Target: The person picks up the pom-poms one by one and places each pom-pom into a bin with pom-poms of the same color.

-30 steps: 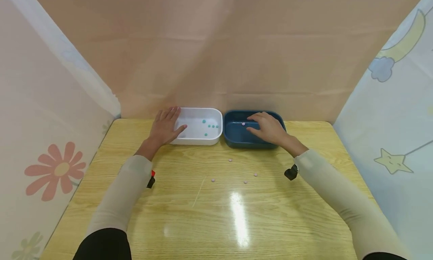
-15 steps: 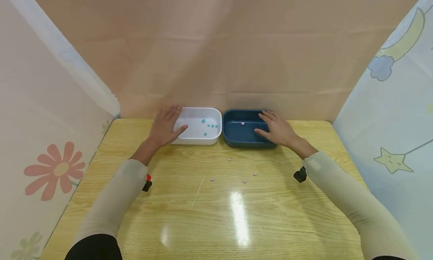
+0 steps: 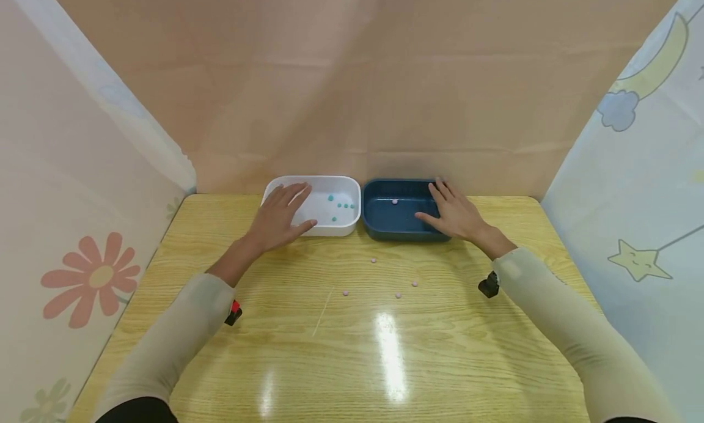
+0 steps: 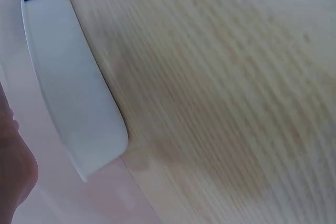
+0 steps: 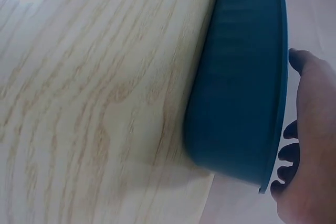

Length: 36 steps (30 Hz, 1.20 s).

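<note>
My left hand [image 3: 277, 221] hovers at the left end of a white rectangular container [image 3: 332, 230], fingers and thumb spread, nothing in its grasp. Several small green beads [image 3: 330, 198] lie in that container's right half. At the right end of a dark blue container [image 3: 407, 235] is my right hand [image 3: 455, 214], fingers spread and holding nothing; whether it touches the rim I cannot tell. One small pink bead [image 3: 395, 202] sits inside the blue container. In the left wrist view, only part of the left hand [image 4: 16, 169] shows beside the white container's wall [image 4: 76, 77].
Several pink beads [image 3: 373, 260] are scattered on the wooden table [image 3: 308, 356] in front of the containers, which stand side by side against a tan backdrop [image 3: 352, 93]. Printed panels [image 3: 82, 184] border the table left and right.
My right hand has drawn back rightward from over the blue container to its right end. My left hand has shifted slightly right and nearer over the white container. The beads look unmoved.
</note>
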{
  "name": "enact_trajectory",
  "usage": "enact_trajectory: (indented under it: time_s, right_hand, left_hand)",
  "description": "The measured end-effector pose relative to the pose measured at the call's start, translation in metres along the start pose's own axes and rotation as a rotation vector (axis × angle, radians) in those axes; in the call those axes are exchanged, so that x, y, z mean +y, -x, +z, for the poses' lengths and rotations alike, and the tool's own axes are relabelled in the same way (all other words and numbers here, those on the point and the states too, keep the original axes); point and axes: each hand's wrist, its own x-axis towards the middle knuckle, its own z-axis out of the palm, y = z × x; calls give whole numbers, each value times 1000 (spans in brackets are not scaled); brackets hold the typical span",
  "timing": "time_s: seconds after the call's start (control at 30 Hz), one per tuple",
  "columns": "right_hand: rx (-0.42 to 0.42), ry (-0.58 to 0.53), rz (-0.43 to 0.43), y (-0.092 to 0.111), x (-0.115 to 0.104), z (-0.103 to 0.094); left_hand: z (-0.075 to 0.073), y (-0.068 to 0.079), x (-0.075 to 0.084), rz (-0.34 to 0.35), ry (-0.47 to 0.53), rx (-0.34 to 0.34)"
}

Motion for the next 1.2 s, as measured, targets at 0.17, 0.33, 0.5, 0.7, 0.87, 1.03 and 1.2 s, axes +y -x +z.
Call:
enact_trajectory:
  time_s: [0.17,0.33,0.5,0.7,0.87,1.03,1.2]
  right_hand:
    - [-8,-14,12,1,2,3]
    - [-13,-35,22,2,4,6]
    - [-2,-35,23,2,3,7]
    - [-1,-29,29,3,3,7]
    - [2,-20,29,3,4,10]
    - [1,-9,31,2,5,13]
    - [-12,-16,46,2,5,14]
  left_hand:
    - [0,7,11,85,50,19]
    - [5,14,20,149,99,39]
    - [9,20,30,194,143,18]
    - [15,28,44,232,210,-56]
    - [24,31,52,240,238,-127]
    - [29,34,59,274,268,-148]
    - [34,36,63,237,318,-181]
